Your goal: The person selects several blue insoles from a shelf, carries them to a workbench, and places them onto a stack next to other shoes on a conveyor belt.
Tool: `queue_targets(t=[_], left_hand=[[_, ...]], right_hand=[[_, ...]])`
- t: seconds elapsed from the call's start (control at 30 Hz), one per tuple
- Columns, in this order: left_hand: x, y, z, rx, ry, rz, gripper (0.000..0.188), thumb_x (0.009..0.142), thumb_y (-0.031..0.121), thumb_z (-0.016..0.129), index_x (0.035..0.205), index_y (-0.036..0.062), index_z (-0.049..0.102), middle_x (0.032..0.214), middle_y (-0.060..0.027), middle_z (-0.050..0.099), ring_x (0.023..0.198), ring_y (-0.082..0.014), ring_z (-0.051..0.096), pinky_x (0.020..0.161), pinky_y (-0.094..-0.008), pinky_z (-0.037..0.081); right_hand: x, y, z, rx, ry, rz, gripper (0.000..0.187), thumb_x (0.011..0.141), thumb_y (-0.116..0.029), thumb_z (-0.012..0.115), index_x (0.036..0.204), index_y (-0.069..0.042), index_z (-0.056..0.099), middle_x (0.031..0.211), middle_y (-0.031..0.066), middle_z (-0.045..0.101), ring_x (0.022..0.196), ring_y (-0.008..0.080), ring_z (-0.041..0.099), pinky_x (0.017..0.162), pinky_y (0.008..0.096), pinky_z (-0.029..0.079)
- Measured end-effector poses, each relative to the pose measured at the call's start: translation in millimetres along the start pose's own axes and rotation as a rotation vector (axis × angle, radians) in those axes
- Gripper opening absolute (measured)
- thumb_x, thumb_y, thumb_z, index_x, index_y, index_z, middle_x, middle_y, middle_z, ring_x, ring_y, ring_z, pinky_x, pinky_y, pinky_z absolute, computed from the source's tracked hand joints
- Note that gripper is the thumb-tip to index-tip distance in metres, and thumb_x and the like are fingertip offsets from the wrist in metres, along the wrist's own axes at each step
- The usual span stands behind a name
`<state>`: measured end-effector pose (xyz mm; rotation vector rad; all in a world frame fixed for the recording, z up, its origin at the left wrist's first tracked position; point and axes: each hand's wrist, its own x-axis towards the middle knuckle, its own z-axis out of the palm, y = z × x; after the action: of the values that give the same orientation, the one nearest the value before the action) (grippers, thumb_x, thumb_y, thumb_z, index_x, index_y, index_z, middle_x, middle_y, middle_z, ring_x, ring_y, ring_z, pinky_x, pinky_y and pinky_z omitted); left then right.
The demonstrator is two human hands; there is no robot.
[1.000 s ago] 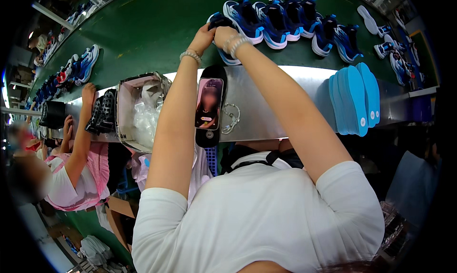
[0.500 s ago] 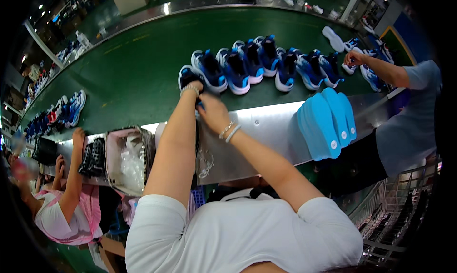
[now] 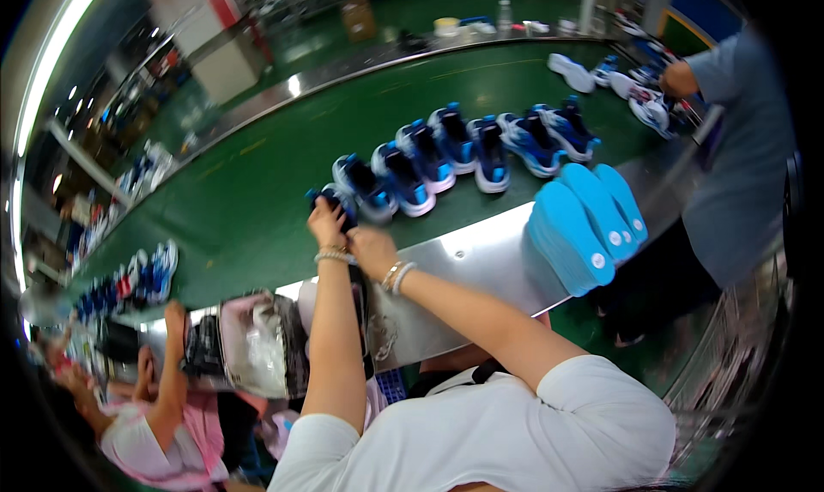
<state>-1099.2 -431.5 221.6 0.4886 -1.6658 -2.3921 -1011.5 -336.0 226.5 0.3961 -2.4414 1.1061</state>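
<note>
1. Tilted since the earlier frame, the view sets both hands and the shoe row lower; at the right edge, a co-worker's hand [image 3: 678,78] has drawn away from the loose white sole [image 3: 571,73].
2. Left hand [image 3: 326,223]: fingers bent closed on the dark upper of the leftmost shoe [image 3: 342,202]; a beaded bracelet [image 3: 335,254] circles the wrist.
3. Right hand [image 3: 372,250]: curled close beside the left, at the shoe's near end; motion blur covers the fingers, so I cannot tell whether they grip it.
4. That shoe is at the near edge of the green work surface [image 3: 257,209]; seven more blue-and-white shoes [image 3: 489,162] stand to its right.
5. Nearer the body runs a metal ledge [image 3: 493,260]; stacked light-blue insoles [image 3: 566,235] lie on its right part; a pink-lined box [image 3: 232,329] with clear plastic [image 3: 266,355] inside sits left of the forearms.
</note>
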Motion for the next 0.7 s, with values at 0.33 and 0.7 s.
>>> queue_targets(t=[0.33, 0.7], left_hand=[[19, 13, -21, 0.227, -0.098, 0.077, 0.025, 0.079, 0.021, 0.052, 0.075, -0.0032, 0.056, 0.072, -0.0111, 0.060, 0.064, -0.0244, 0.061, 0.052, -0.0328, 0.051], [-161, 155, -142, 1.273, 0.459, 0.763, 0.023, 0.068, 0.006, 0.052, 0.060, -0.0003, 0.032, 0.052, -0.0114, 0.032, 0.047, -0.0217, 0.029, 0.047, -0.0370, 0.031]], right_hand=[[-47, -18, -171, 0.243, -0.260, -0.095, 0.021, 0.077, -0.024, 0.052, 0.086, -0.007, 0.060, 0.074, 0.0125, 0.060, 0.073, 0.0287, 0.058, 0.068, 0.0369, 0.045], [-107, 112, -398, -0.717, 0.090, 0.542, 0.052, 0.077, -0.035, 0.056, 0.119, -0.008, 0.042, 0.104, 0.0169, 0.055, 0.087, 0.0301, 0.055, 0.073, 0.0379, 0.045]])
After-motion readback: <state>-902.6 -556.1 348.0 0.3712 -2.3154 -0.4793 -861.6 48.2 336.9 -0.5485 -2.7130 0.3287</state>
